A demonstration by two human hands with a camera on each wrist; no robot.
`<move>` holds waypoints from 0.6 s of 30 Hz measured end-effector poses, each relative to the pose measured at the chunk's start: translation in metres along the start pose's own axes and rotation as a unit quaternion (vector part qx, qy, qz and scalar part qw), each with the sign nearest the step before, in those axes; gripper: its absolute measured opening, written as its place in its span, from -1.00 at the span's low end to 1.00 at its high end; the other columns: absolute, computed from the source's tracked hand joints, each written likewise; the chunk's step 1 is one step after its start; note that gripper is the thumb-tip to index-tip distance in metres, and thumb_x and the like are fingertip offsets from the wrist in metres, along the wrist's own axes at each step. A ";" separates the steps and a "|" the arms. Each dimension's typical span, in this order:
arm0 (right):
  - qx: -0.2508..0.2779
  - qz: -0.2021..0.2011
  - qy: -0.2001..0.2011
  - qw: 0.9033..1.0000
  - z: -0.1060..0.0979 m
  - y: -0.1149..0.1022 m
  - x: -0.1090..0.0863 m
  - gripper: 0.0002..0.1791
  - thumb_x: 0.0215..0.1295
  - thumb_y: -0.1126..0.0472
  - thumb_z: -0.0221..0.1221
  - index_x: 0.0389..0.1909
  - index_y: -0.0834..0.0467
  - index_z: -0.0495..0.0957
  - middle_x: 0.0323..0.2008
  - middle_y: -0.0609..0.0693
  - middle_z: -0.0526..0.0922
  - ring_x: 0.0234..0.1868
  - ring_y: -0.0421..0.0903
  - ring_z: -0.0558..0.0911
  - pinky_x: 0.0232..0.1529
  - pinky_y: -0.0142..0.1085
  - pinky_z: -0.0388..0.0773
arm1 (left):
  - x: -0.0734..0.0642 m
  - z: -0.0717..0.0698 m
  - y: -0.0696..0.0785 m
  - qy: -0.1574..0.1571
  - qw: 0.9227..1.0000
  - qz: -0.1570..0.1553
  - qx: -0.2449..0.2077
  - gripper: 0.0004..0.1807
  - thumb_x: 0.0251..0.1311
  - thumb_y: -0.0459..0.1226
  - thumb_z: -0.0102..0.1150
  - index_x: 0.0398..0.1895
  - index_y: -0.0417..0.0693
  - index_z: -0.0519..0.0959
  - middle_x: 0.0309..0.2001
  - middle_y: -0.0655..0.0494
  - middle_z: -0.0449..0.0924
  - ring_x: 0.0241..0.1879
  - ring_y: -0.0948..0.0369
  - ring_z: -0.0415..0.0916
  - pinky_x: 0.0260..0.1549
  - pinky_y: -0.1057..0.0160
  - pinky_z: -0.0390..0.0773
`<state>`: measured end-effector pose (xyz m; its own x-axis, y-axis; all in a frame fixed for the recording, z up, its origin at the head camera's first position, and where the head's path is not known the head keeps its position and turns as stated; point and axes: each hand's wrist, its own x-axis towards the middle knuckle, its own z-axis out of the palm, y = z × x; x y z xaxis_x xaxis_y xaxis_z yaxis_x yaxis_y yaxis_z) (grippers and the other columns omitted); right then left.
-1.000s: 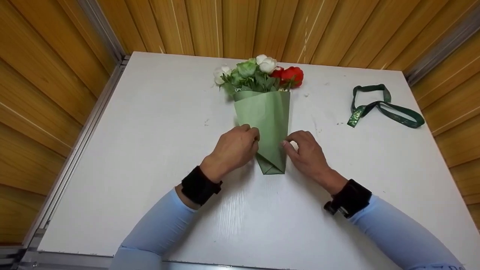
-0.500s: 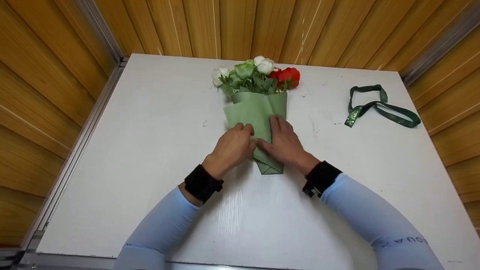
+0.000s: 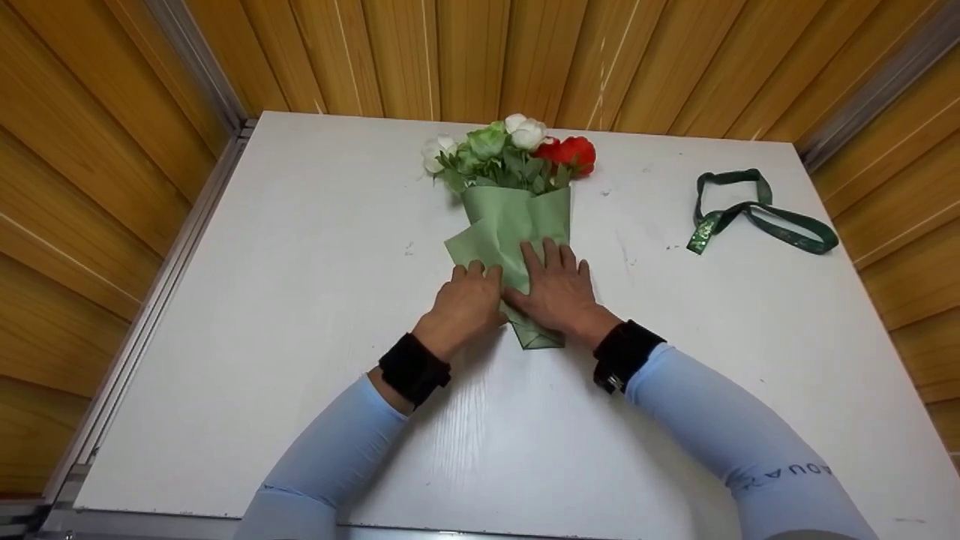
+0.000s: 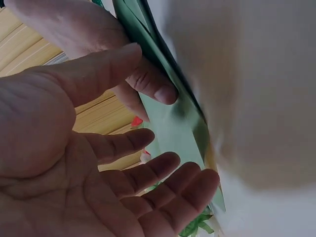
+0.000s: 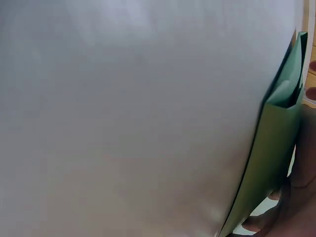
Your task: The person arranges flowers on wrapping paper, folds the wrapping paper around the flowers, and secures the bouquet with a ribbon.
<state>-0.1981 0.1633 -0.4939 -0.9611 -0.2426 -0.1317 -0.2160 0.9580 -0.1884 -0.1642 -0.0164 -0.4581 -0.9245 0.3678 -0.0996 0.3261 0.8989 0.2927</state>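
Note:
A bouquet lies on the white table, its white, green and red flowers (image 3: 517, 154) pointing to the far edge. Green wrapping paper (image 3: 517, 214) covers the stems and narrows to a folded bottom end. My right hand (image 3: 559, 296) rests flat on the front of the wrap, fingers spread. At the wrap's left side is my left hand (image 3: 463, 309), near a loose paper flap that sticks out to the left. The left wrist view shows its fingers loosely bent and apart from the thumb, close to the paper (image 4: 170, 128). Folded layers at the paper's bottom (image 5: 276, 123) show in the right wrist view.
A dark green ribbon (image 3: 795, 232) lies looped on the right part of the table (image 3: 337, 225). Wood-panelled walls (image 3: 480, 60) stand behind the table and at both sides, with metal frame rails along the left.
My right hand has moved left from the wrap's right edge onto its front and flattened there. The left hand's fingers have loosened and shifted slightly down. A paper flap now sticks out left.

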 end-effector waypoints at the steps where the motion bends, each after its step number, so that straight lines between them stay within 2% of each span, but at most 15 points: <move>1: -0.001 0.001 -0.001 1.000 0.000 0.000 0.000 0.07 0.44 -0.54 -0.08 0.73 0.00 -0.07 0.65 0.31 -0.03 0.63 0.40 0.01 0.45 0.45 0.09 | 0.000 0.000 0.000 -0.002 1.000 0.002 0.003 -0.33 0.24 -0.10 0.49 0.29 -0.23 0.47 0.17 -0.24 0.52 0.14 -0.20 0.48 -0.07 -0.12 0.69; 7: -0.007 0.011 -0.002 1.000 -0.003 0.003 0.000 0.08 0.43 -0.55 -0.07 0.73 0.01 -0.06 0.65 0.32 -0.02 0.63 0.40 0.02 0.44 0.47 0.09 | -0.006 -0.001 -0.001 -0.003 0.999 0.022 0.027 -0.32 0.17 -0.04 0.54 0.21 -0.22 0.49 0.09 -0.23 0.56 0.08 -0.20 0.52 -0.14 -0.11 0.70; 15: 0.005 0.008 -0.004 1.000 -0.008 -0.001 -0.003 0.08 0.44 -0.54 -0.06 0.72 0.04 -0.05 0.64 0.35 -0.01 0.63 0.42 0.01 0.49 0.42 0.05 | -0.012 -0.008 -0.004 -0.034 0.999 0.018 0.018 -0.28 0.20 -0.04 0.50 0.30 -0.23 0.46 0.13 -0.23 0.54 0.14 -0.21 0.48 -0.03 -0.14 0.66; 18: 0.011 -0.001 -0.011 1.000 -0.009 -0.003 -0.004 0.08 0.45 -0.53 -0.07 0.73 0.06 -0.06 0.64 0.37 -0.03 0.63 0.44 -0.01 0.52 0.38 0.04 | -0.013 -0.009 -0.003 -0.028 0.999 0.013 0.016 -0.28 0.21 -0.01 0.50 0.30 -0.21 0.45 0.14 -0.22 0.54 0.14 -0.20 0.49 -0.04 -0.13 0.67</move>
<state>-0.1948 0.1628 -0.4838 -0.9569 -0.2471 -0.1523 -0.2129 0.9541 -0.2105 -0.1551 -0.0264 -0.4490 -0.9034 0.4036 -0.1452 0.3574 0.8955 0.2652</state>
